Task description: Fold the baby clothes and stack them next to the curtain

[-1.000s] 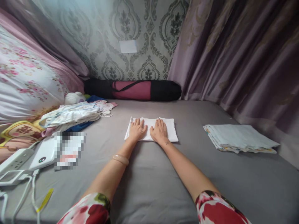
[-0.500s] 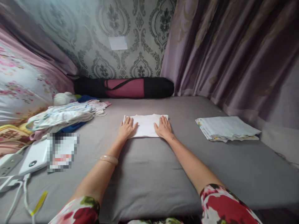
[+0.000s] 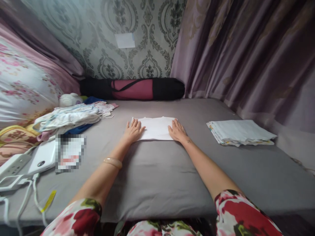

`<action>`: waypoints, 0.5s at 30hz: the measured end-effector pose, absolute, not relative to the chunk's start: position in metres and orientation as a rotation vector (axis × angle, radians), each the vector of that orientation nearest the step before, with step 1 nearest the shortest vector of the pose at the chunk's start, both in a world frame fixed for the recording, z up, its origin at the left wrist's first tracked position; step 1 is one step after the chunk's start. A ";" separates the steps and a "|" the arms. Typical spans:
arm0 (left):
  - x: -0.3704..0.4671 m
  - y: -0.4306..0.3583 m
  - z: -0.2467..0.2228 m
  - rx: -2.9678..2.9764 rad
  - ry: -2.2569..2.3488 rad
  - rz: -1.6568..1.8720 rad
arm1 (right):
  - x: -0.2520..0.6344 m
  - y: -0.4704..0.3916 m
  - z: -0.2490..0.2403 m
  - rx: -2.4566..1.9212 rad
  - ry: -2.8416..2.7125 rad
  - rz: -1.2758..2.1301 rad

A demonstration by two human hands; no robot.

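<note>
A white folded cloth (image 3: 157, 128) lies flat as a wide rectangle on the grey bed sheet (image 3: 157, 177). My left hand (image 3: 133, 130) rests palm down on its left end, fingers spread. On the opposite end lies my right hand (image 3: 177, 130), also flat with the fingers stretched forward. Neither hand grips the cloth. Parts of both its short ends are hidden beneath my palms. Off to the right sits a stack of folded pale cloths (image 3: 242, 130) with patterned edges.
At the left lie a heap of light clothes (image 3: 71, 116), a white power bank (image 3: 44, 155), a power strip (image 3: 14, 167) and cables. A black and maroon long bag (image 3: 133, 89) lies along the wall. Purple curtains (image 3: 233, 49) hang at the right.
My hands have moved slightly outward, toward the ends of the white cloth, and more of its middle shows. The whole view has shifted a little.
</note>
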State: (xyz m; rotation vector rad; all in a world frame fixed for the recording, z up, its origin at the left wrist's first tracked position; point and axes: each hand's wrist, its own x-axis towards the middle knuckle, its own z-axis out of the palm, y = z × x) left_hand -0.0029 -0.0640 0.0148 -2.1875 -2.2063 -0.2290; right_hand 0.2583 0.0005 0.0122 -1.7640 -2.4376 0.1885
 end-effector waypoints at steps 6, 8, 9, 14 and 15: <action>0.026 -0.077 0.023 -2.402 -2.220 -0.237 | 0.256 0.002 0.010 -1.757 -2.441 0.161; 0.029 -0.080 0.023 -2.459 -2.219 -0.219 | 0.256 0.001 0.010 -1.757 -2.434 0.165; 0.029 -0.081 0.022 -2.468 -2.221 -0.207 | 0.255 0.001 0.010 -1.758 -2.430 0.167; 0.027 -0.084 0.019 -2.458 -2.239 -0.172 | 0.255 0.002 0.009 -1.759 -2.433 0.167; 0.027 -0.084 0.019 -2.452 -2.239 -0.167 | 0.255 0.002 0.009 -1.759 -2.432 0.165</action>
